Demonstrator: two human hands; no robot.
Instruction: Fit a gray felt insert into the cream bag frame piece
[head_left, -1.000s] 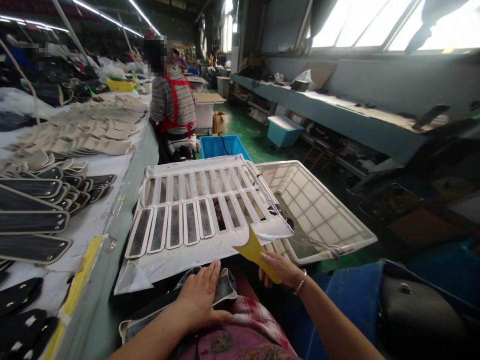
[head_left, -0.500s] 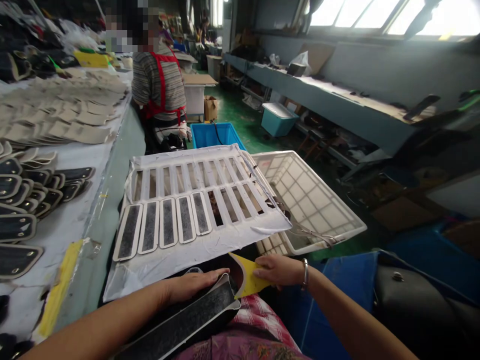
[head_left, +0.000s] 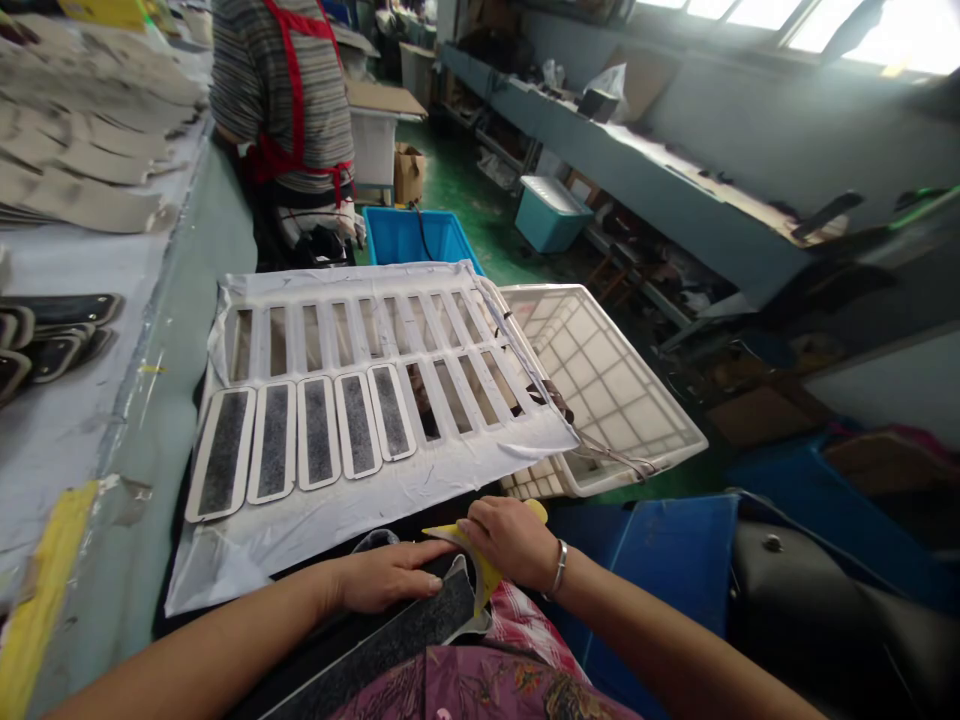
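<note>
Across my lap lies a long dark strip point(head_left: 420, 630) with a pale edge, its far end curling up. My left hand point(head_left: 386, 577) rests flat on it near that end, fingers stretched out. A yellow flat scraper-like tool point(head_left: 486, 578) is gripped in my right hand point(head_left: 514, 540), its broad curved edge against the strip's end. The two hands are close together. In front stands a white slotted board point(head_left: 360, 360), with several dark panels with pale borders point(head_left: 316, 432) laid in a row over its nearer slots.
A white lattice crate point(head_left: 600, 400) stands behind the board to the right, and a blue bin point(head_left: 420, 235) beyond it. To the left, a worktable point(head_left: 184, 290) holds stacked pale pieces point(head_left: 90, 170) and dark pieces point(head_left: 56, 340). A person in a striped top point(head_left: 251, 75) sits ahead.
My right hand has moved left and closer to my left hand, turning the yellow tool over the strip's end. The view has tilted down and shifted slightly to the right.
</note>
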